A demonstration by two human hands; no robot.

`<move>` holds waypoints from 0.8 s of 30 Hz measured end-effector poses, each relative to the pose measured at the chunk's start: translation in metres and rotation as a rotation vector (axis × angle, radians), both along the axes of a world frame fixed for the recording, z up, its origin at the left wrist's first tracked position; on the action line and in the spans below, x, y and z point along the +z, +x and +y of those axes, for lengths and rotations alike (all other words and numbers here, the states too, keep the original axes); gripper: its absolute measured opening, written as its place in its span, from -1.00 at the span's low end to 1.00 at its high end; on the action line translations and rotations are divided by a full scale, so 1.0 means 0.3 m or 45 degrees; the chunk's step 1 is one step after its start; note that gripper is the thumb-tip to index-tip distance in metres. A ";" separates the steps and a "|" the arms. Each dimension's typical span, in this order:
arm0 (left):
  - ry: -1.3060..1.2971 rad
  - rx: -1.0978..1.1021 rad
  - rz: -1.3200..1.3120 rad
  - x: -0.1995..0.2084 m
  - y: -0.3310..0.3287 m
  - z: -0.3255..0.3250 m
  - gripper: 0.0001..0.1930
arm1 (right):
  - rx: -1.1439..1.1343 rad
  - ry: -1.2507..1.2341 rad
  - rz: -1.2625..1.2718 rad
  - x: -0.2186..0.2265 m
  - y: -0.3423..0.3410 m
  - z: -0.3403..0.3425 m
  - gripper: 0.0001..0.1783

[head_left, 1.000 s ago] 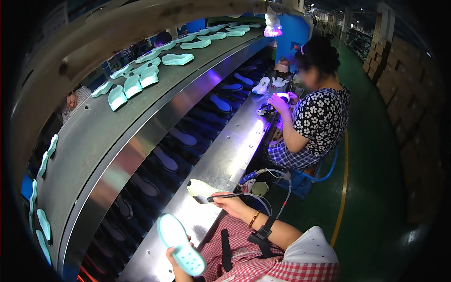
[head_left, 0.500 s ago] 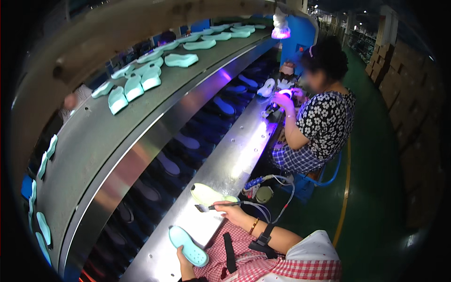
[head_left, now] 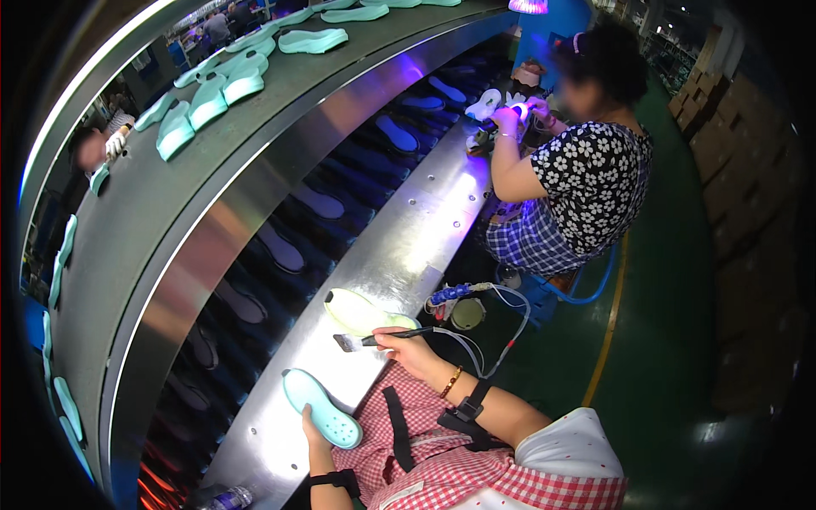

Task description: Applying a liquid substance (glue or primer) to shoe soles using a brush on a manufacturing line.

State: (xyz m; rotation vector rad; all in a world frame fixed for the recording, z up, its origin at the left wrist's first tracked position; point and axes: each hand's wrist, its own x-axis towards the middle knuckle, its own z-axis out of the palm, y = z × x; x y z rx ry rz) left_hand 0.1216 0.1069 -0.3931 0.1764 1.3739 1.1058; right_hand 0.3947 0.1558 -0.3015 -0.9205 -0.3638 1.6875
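Observation:
My left hand [head_left: 315,430] grips a mint-green shoe sole [head_left: 321,408] by its side, with the holed end toward me. The sole is tilted over the metal bench [head_left: 255,442]. In my right hand [head_left: 406,348] is a flat brush [head_left: 348,342] with a black handle, its bristles pointing left. Thin tubes [head_left: 459,344] trail from the handle end. Just beyond the brush a pale yellow sole [head_left: 357,312] lies on the bench, partly behind my right hand. The bristles appear apart from both soles.
Beyond the bench, a lower belt carries several soles [head_left: 280,248]. The raised conveyor [head_left: 170,221] bears more mint-green soles [head_left: 208,100]. A co-worker [head_left: 586,187] sits ahead at right. A bottle [head_left: 228,498] stands at the bench's near end; a round container [head_left: 467,314] is beside the tubes.
The whole view has shifted, so the bench and both hands appear further left, and more of my left forearm shows. Both hands keep their holds on the sole and brush.

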 end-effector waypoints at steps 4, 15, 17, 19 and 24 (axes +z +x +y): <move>0.035 -0.027 -0.004 -0.030 -0.005 0.012 -0.47 | -0.010 -0.010 -0.024 -0.009 0.006 0.009 -0.74; -0.060 0.024 0.221 -0.076 -0.008 0.000 -0.48 | -0.010 -0.027 -0.053 -0.055 0.022 0.024 -0.75; -0.054 0.068 0.204 -0.078 -0.018 0.014 -0.49 | 0.008 -0.066 -0.088 -0.037 0.032 0.032 -0.72; -0.057 0.037 0.227 -0.084 -0.018 0.005 -0.50 | 0.011 -0.065 -0.097 -0.018 0.034 0.036 -0.73; -0.033 0.016 0.088 0.000 0.007 0.002 -0.50 | 0.005 -0.040 -0.097 0.013 0.037 0.027 -0.73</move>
